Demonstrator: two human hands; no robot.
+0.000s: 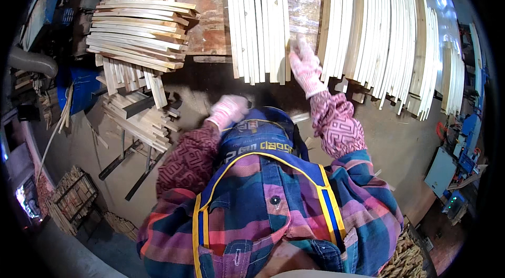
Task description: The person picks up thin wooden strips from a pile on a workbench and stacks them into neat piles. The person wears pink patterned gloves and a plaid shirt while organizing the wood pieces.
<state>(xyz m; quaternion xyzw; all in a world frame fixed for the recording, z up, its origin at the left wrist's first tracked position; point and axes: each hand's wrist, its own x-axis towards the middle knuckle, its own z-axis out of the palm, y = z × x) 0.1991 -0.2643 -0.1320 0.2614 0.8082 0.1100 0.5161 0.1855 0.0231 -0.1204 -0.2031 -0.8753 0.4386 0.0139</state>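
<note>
In a pale pink glove, my right hand (306, 67) reaches forward with its fingers stretched out and thumb apart. It is beside the right edge of a row of long pale wooden strips (258, 20) on the worktable; whether it touches them I cannot tell. My left hand (229, 110), gloved likewise and a little blurred, is held near the front of my blue apron (258, 138), below the table edge. Its fingers are curled in, and anything inside them is hidden. Patterned pink sleeve covers reach up both forearms.
More rows of strips (386, 36) lie at the right, their ends jutting over the table edge. A crosswise stack of strips (139, 33) stands at the left, above another stack (139, 117) on a metal stand. Blue machinery (468, 138) is at the far right.
</note>
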